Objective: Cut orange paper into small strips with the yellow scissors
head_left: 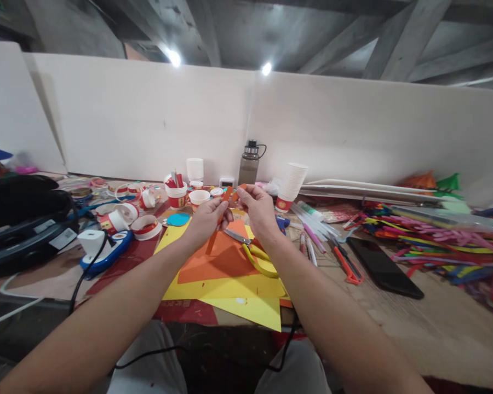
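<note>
My left hand [211, 218] pinches a narrow orange paper strip [211, 243], whose lower end hangs over the sheets. Opposite it, my right hand [258, 208] is closed on a small orange paper piece at its fingertips, close to the strip; whether the two pieces join I cannot tell. Below both hands lie an orange sheet [213, 268] and larger yellow sheets [238, 287]. A pair of scissors with yellow handles [261, 261] rests on the paper beneath my right wrist.
Paper cups [176, 195] stand behind my hands, with a water bottle [248, 167] and a cup stack [291, 186]. To the right lie pens, a red utility knife [347, 265], a black phone [384, 268] and pipe cleaners [435, 241]. A blue power strip [109, 257] sits left.
</note>
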